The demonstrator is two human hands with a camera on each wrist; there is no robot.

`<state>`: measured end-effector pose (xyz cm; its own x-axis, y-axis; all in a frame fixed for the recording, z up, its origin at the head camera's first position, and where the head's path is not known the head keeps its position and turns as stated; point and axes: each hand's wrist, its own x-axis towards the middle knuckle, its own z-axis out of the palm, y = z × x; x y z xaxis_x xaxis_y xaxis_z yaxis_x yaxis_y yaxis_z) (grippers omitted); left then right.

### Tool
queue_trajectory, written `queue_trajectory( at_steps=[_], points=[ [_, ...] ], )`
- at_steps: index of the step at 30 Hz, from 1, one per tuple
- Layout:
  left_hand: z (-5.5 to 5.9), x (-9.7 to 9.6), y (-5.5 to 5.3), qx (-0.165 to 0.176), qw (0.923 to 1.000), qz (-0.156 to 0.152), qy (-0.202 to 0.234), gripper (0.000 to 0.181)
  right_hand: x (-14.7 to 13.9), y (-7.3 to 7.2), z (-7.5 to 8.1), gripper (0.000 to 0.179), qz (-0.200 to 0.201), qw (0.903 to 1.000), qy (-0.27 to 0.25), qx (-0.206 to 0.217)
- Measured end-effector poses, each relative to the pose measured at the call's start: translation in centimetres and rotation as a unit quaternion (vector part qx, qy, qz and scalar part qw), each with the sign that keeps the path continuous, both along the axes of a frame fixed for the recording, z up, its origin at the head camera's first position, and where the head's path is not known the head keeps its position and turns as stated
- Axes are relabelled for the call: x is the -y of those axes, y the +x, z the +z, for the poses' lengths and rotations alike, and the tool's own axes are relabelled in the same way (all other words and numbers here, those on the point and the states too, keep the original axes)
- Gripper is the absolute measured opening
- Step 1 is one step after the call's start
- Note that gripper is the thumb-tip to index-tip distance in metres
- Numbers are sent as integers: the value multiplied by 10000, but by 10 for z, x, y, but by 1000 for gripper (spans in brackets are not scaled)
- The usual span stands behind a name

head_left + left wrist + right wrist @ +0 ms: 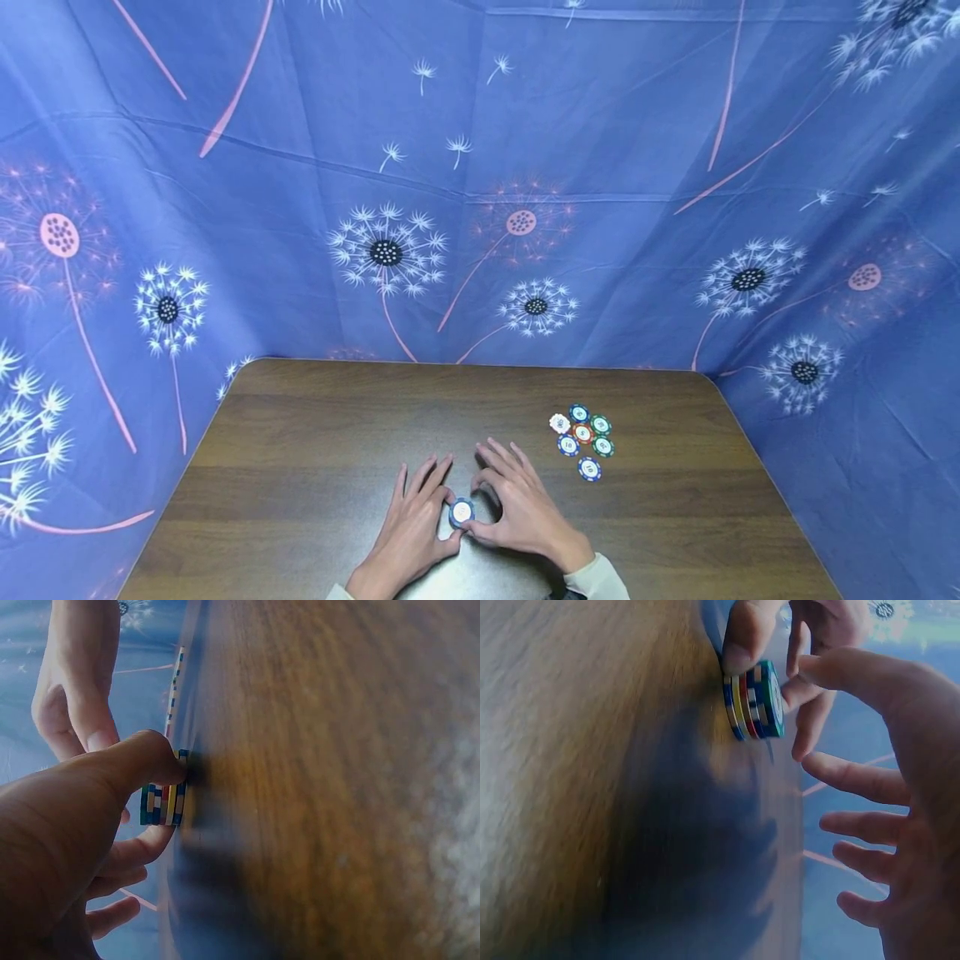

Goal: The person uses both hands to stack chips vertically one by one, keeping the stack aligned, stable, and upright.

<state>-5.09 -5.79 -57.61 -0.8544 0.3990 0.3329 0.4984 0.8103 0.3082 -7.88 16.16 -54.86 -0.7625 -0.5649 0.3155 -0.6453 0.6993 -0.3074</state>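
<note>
A short stack of poker chips [462,512] stands on the table near its front, a whitish label on its top face. From the side in the right wrist view, the stack [754,703] shows green, blue, red and yellow edges. My left hand [412,521] holds it, thumb and index finger on opposite sides; the left wrist view shows the thumb [161,756] low against the chips. Just right of the stack, my right hand [521,507] hovers with fingers spread and its thumb tip close to the top chip. Nothing is in its grasp.
Several loose poker chips lie flat in a cluster to the right, around a red chip [582,432], with a blue chip [589,469] nearest me. The brown wooden table [300,433] ends at a blue cloth [637,167] printed with dandelions.
</note>
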Motion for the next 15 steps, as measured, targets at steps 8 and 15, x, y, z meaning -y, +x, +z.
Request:
queue_trajectory(
  at_steps=[8, 15],
  points=[
    [-2, 0, 0, -177, 9998, -11, 60, 38, -21, 10, -8, 37, -330, 9993, -150, 137],
    [-3, -1, 0, -329, 9994, -20, 88, 37, -44, 19, -15, 35, -697, 9969, -356, 97]
  ],
)
